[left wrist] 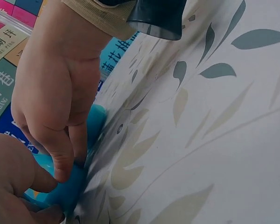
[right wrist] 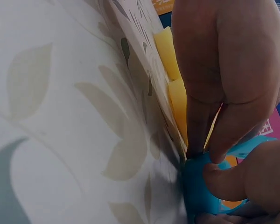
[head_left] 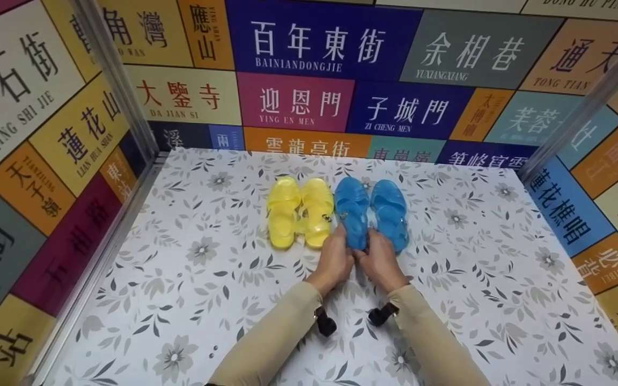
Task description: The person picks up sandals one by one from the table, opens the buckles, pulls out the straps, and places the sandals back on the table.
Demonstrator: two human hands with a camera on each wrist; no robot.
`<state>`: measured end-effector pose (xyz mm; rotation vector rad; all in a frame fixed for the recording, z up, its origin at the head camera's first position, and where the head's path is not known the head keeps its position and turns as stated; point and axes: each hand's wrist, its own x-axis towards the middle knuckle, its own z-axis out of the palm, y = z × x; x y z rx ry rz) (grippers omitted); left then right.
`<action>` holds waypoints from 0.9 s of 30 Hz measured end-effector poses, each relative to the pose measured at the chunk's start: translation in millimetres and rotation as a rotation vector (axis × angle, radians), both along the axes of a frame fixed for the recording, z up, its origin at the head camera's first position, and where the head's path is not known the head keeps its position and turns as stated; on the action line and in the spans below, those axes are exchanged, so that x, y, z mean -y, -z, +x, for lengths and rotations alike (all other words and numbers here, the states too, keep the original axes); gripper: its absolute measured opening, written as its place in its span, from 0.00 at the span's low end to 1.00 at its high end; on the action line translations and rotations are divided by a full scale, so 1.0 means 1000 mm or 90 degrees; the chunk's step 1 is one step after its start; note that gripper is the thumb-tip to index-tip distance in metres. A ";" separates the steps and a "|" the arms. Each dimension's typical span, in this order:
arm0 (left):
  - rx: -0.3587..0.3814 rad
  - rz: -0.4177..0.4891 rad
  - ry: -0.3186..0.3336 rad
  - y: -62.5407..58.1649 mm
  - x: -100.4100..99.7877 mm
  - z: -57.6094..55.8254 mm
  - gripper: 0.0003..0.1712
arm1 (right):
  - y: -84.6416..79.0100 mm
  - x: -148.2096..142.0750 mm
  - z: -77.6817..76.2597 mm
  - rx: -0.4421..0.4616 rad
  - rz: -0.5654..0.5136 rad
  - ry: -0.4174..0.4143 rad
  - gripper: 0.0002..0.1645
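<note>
Side by side stand two blue sandals, their toes toward the back wall. My left hand (head_left: 335, 260) holds the left-hand blue sandal (head_left: 353, 198) at its heel end, and my right hand (head_left: 380, 260) grips the same heel from the other side. In the left wrist view, a thumb and fingers pinch the blue heel (left wrist: 74, 186). The right wrist view shows both thumbs close together on the blue edge (right wrist: 198, 186). Fingers hide part of the heel. The other blue sandal (head_left: 390, 206) lies just right of my right hand.
Left of the blue pair sit two yellow sandals, an outer one (head_left: 283, 214) and an inner one (head_left: 317, 206) near my left hand. Beneath everything is a white floral tabletop (head_left: 201, 300). Panels with printed characters (head_left: 298, 102) wall the back and both sides.
</note>
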<state>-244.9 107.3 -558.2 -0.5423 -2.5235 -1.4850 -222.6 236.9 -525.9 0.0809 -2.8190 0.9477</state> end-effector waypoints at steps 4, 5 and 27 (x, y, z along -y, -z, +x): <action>0.002 -0.013 0.010 -0.008 0.005 0.007 0.38 | 0.001 -0.001 0.002 0.006 -0.007 0.003 0.27; 0.001 -0.005 0.011 -0.003 0.005 0.005 0.37 | 0.001 -0.001 0.002 0.010 -0.008 0.006 0.27; 0.004 -0.178 0.003 -0.030 0.025 0.032 0.04 | -0.006 -0.013 0.024 0.048 -0.093 -0.011 0.33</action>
